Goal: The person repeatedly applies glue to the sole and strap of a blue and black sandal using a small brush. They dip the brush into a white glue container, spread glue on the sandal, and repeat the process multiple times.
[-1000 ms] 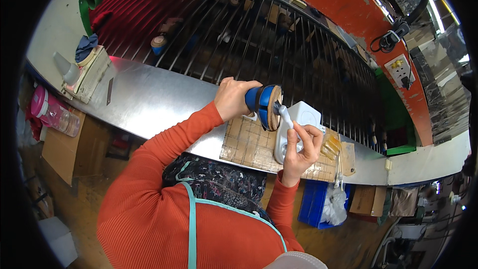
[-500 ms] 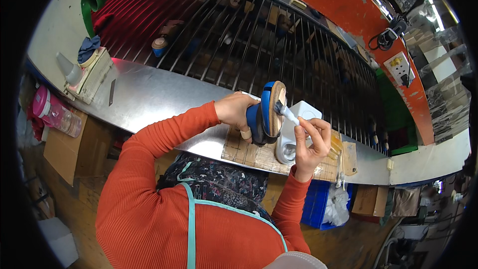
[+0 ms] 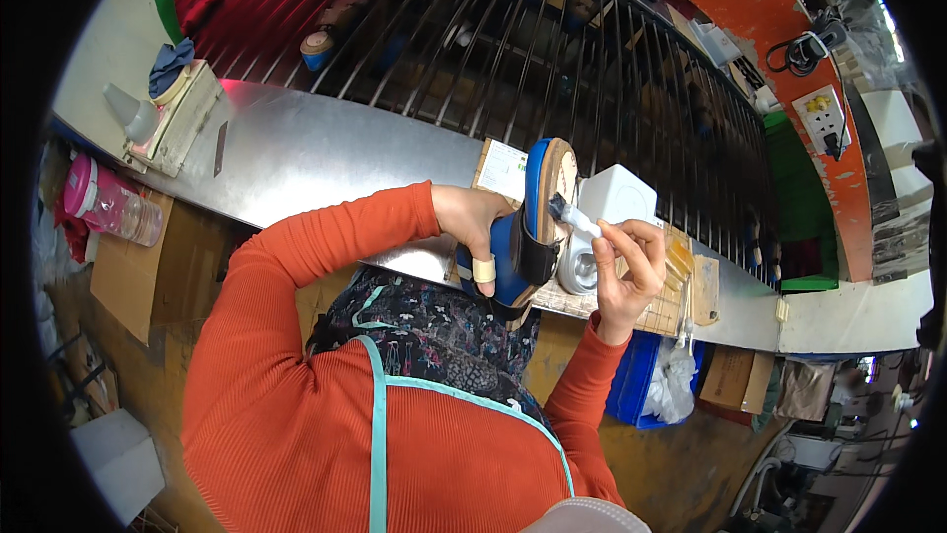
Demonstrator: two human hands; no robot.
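My left hand [image 3: 468, 220], with a pale wrap round one finger, grips a blue shoe [image 3: 534, 183] with a black strap. The shoe is tilted on its side, its light tan sole [image 3: 562, 173] facing right. Between the thumb and fingertips of my right hand [image 3: 631, 272] is a white-handled brush [image 3: 580, 219]. Its dark bristles are at the edge of the sole; I cannot tell whether they touch it. Just behind the brush stands a white plastic container [image 3: 621, 193] with a round opening. A sheet of printed paper [image 3: 503, 170] lies beyond my left hand.
A steel ledge [image 3: 296, 148] runs along a rack of metal bars [image 3: 424, 60], with several shoes among them. A grey cone [image 3: 133, 111] stands at the left end. A blue crate [image 3: 631, 385] and cardboard boxes [image 3: 735, 380] sit below the ledge.
The shoe has turned in my left hand, so its black strap and more of its side show. The brush has shifted to the edge of the sole. The whole view has moved slightly.
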